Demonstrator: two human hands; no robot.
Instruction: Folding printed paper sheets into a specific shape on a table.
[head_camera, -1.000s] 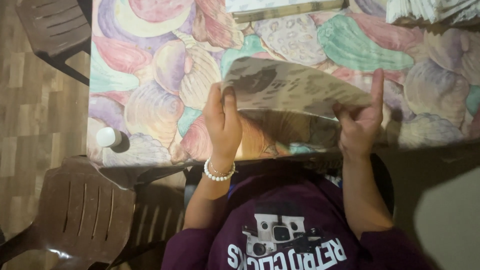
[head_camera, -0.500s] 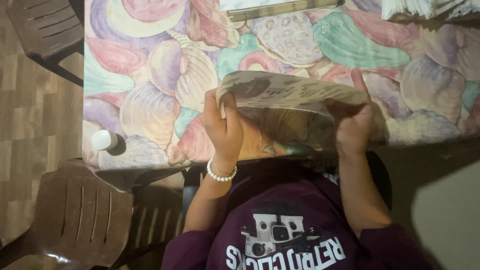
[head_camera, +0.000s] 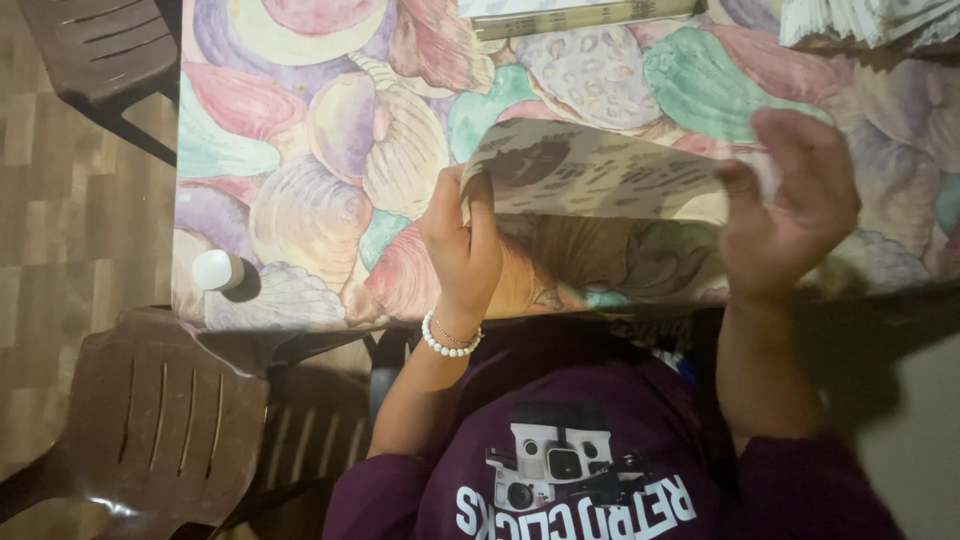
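Far left, a brown plastic chair (head_camera: 130, 420) sits pushed against the tabletop (head_camera: 300, 130), which wears a cloth printed with big pastel seashells. A small white bottle (head_camera: 217, 270) stands near the tabletop's front left corner, well apart from the hands. Moving in: the left hand (head_camera: 462, 250), white bead bracelet at the wrist, has its fingers clamped on the left edge of a printed paper sheet (head_camera: 600, 175). The sheet is lifted off the tabletop and arches over between both hands, just above the front edge. At its right end, the right hand (head_camera: 790, 205) is blurred; the thumb meets the paper's edge, the other fingers are raised and spread. Top right, a stack of papers (head_camera: 865, 20) lies at the far edge.
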